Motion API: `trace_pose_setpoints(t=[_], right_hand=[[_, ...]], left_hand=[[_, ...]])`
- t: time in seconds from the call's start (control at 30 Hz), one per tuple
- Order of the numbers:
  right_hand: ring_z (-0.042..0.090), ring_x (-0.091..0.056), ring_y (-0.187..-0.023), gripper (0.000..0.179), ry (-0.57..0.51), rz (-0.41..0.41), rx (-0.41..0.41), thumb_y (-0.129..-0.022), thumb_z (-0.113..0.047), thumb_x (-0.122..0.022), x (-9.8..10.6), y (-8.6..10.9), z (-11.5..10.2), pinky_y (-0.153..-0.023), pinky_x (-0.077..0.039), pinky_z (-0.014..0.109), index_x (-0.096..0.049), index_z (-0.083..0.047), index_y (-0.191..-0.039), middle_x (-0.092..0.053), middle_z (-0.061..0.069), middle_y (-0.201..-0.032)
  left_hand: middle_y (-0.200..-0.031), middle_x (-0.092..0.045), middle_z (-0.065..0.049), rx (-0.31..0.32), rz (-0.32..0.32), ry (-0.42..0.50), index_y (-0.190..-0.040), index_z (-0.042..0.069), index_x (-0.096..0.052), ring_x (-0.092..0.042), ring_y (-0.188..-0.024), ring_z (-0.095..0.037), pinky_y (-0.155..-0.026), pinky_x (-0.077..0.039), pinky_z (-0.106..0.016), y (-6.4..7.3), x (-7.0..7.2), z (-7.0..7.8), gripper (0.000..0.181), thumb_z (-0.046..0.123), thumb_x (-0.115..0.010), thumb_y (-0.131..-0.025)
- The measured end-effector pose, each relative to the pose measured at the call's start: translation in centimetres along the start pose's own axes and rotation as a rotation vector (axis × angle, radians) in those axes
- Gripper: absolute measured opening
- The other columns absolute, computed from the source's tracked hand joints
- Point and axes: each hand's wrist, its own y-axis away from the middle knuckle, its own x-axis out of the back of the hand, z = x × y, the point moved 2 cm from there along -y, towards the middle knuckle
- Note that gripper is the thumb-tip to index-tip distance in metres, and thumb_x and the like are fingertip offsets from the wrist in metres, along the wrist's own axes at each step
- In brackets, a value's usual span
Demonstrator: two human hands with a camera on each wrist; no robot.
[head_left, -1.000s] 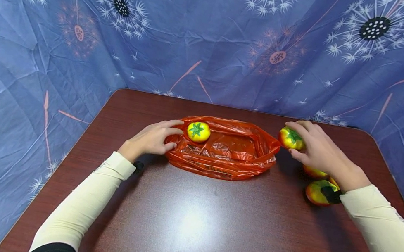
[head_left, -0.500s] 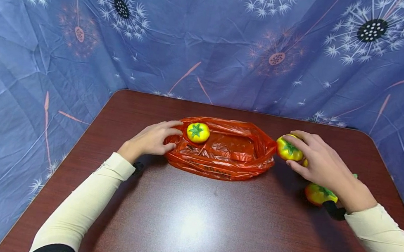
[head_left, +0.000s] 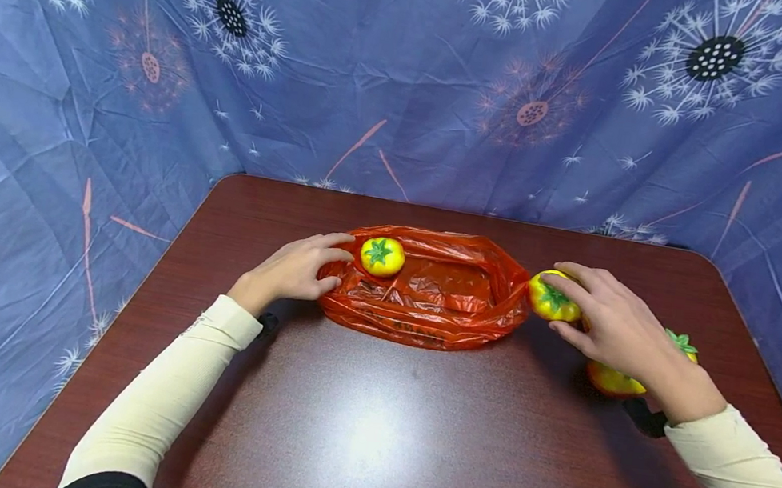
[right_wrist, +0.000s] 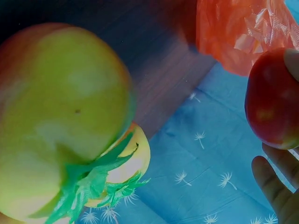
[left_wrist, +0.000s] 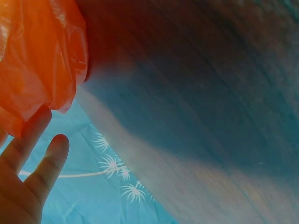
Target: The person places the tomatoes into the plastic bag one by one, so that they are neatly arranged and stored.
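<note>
An open red plastic bag (head_left: 424, 332) lies wide on the table, its mouth upward. Inside its left end sits a yellow tomato (head_left: 382, 257) with a green star-shaped calyx. My left hand (head_left: 294, 269) rests at the bag's left rim, fingers spread and fingertips right at the plastic. In the left wrist view one fingertip meets the orange-looking bag (left_wrist: 42, 56) while another finger stands apart. My right hand (head_left: 607, 317) grips a second tomato (head_left: 550, 296) between thumb and fingers, close by the bag's right end. Its red underside shows in the right wrist view.
Below my right wrist lie more yellow-red tomatoes (head_left: 610, 379), partly hidden by the arm; two show large in the right wrist view, one tomato (right_wrist: 65, 116) nearest. The brown table (head_left: 269, 423) meets a blue dandelion-print cloth (head_left: 381, 74) behind and at the sides.
My right hand has brought its tomato slightly left and toward me, alongside the bag's right end. That end of the bag has shifted a little left. The left hand has stayed put.
</note>
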Motion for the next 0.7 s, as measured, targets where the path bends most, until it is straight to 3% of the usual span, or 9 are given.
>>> trace_pose_setpoints(t=[0.4,0.7], right_hand=[[0.037,-0.056,-0.108,0.073,-0.028,0.013,0.058,-0.065,-0.015,-0.087,0.2,-0.9,-0.1,-0.088,-0.047,0.052,-0.059,-0.008,-0.132,-0.057,0.021,-0.132],[0.033,-0.057,-0.112,0.071,-0.02,-0.041,0.093,-0.068,-0.017,-0.088,1.4,-3.0,-0.8,-0.091,-0.05,0.051,-0.059,-0.011,-0.132,-0.058,0.016,-0.134]], left_hand=[[-0.152,-0.047,-0.009,-0.016,0.019,-0.004,-0.127,0.01,-0.067,-0.05,-0.137,-0.031,-0.113,-0.041,-0.047,0.1,0.0,0.0,0.043,0.025,-0.064,-0.087],[-0.153,-0.046,-0.007,0.003,-0.006,-0.006,-0.129,0.011,-0.066,-0.05,-0.137,-0.031,-0.113,-0.042,-0.048,0.0,-0.1,-0.2,0.044,0.026,-0.063,-0.088]])
